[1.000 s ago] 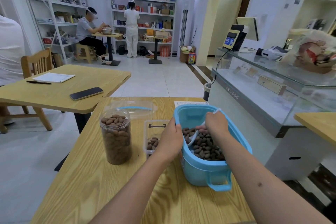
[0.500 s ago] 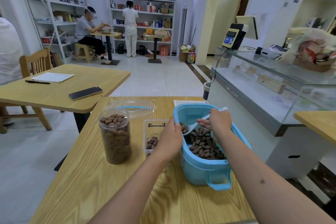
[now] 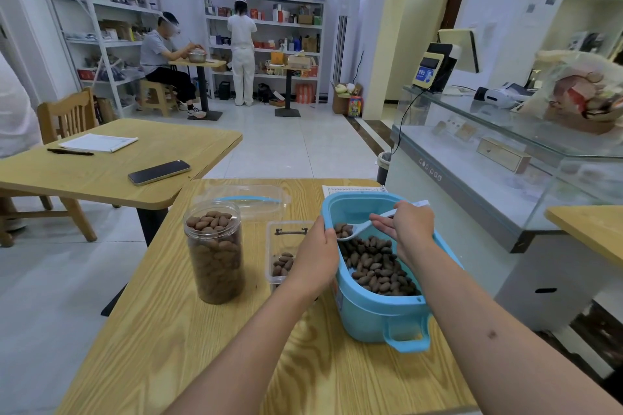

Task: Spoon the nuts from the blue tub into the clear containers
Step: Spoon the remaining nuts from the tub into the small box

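A blue tub (image 3: 371, 313) with brown nuts (image 3: 377, 263) stands on the wooden table (image 3: 202, 347). My right hand (image 3: 409, 226) holds a white spoon (image 3: 365, 227) loaded with a few nuts, lifted above the pile near the tub's left rim. My left hand (image 3: 317, 259) grips that left rim. Left of the tub sits a small clear box (image 3: 279, 246) with a few nuts at its bottom, partly hidden by my left hand. A tall round clear jar (image 3: 214, 253) full of nuts stands further left.
A clear lid with a blue seal (image 3: 249, 199) lies behind the jar, and a paper sheet (image 3: 350, 189) lies behind the tub. Another table (image 3: 101, 175) with a phone (image 3: 158, 172) stands to the left, a glass counter (image 3: 505, 152) to the right. Two people are at the far shelves.
My right hand has raised the spoon out of the pile with nuts on it and moved it left toward the tub's rim. My left hand stays on the rim.
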